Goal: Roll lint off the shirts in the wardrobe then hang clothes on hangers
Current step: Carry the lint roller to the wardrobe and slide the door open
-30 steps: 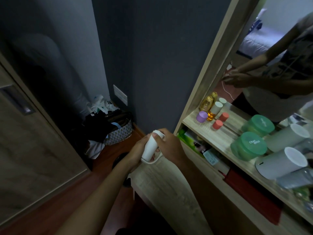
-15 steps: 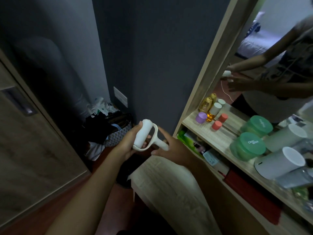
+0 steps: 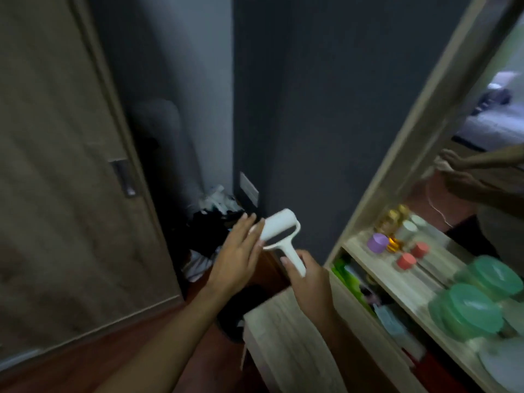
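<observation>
Wooden wardrobe door (image 3: pixel 65 165), with a recessed metal handle (image 3: pixel 124 177), is seen filling the left of the frame; a dark grey wall (image 3: pixel 312 95) occupies the upper centre. A light wood shelf unit (image 3: pixel 397 279) with a mirror (image 3: pixel 487 137) is shown along the right edge, and a pale wooden stool top (image 3: pixel 283 341) lies at lower centre over a reddish floor (image 3: pixel 85 358). Two green lidded containers (image 3: pixel 467 310) are stacked at lower right on the shelf; a purple-capped jar (image 3: pixel 377 243), two red-capped jars (image 3: pixel 407 261) and amber bottles (image 3: pixel 392 219) are grouped further back. A basket of dark and white items (image 3: pixel 209 222) is seen in the corner at centre, partly hidden and blurred. The white lint roller (image 3: pixel 279 229) is held in mid-air at the centre of the frame, above the stool's far corner. Its handle is gripped by the right hand (image 3: pixel 309 276), fingers curled round the lower end. The left hand (image 3: pixel 238 251) is laid against the roller's cylinder with fingers nearly straight, touching its left end. Motion blur softens the whole view
</observation>
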